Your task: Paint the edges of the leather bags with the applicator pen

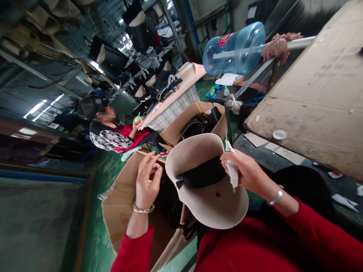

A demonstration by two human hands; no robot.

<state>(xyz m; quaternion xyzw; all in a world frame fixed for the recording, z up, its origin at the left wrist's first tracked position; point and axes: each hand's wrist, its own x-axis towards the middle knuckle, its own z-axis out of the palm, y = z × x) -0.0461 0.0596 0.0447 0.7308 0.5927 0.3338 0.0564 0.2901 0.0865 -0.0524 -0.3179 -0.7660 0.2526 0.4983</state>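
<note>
A curved beige piece [195,204] with a black panel [205,173] inside it stands in front of me, looking like an unfinished bag seen from its lining side. At its right edge, my right hand [241,168] is closed around a thin pointed tool [231,166] with a white wrapped handle; its metal tip points up. My left hand [147,181] is raised on the other side, just apart from the beige piece. Its fingers are loosely bent, with a gap to the thumb and nothing visible between them.
Below my left hand is an open cardboard box [120,211]; another box [195,107] with black pieces stands beyond. A cardboard-topped table [306,94] is at the right, near a blue water bottle [232,49]. A co-worker [119,136] sits ahead at a table, holding a small green-tipped bottle [138,119].
</note>
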